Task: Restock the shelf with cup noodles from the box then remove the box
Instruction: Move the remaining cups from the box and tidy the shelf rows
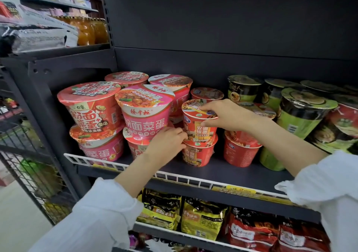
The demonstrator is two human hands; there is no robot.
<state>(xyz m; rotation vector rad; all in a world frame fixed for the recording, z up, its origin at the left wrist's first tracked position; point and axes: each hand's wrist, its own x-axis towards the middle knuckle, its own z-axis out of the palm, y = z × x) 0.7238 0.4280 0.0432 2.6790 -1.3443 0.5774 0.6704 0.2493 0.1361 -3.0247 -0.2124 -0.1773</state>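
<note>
Cup noodles fill the dark metal shelf [242, 172] at chest height, behind a white wire rail [174, 176] along its front edge. Largest stock first: big pink and red bowls [145, 114], stacked two high, left side. Tall green-and-black cups [302, 114], right side, some tilted. Between them, small orange cups, also two high.

Upper orange cup [199, 124] is the one being set, sitting on a lower orange cup [197, 153] of the same kind. Right hand [226, 114] curls over its lid rim, thumb on the side wall: a closed grip on the cup. Left hand [166, 143] has its fingertips at the seam where the two cups meet; whether it pinches or only steadies, cannot tell.

Handling, as judged: light, dry contents, thin foam or paper wall under slick shrink film. Wall would dent if squeezed mid-body; foil lid would crease under pressure. Best hold is at the stiff top rim, with a second hand low near the base. Stack likely tippy, since the base is narrower than the lid below.

Box not in view.
</note>
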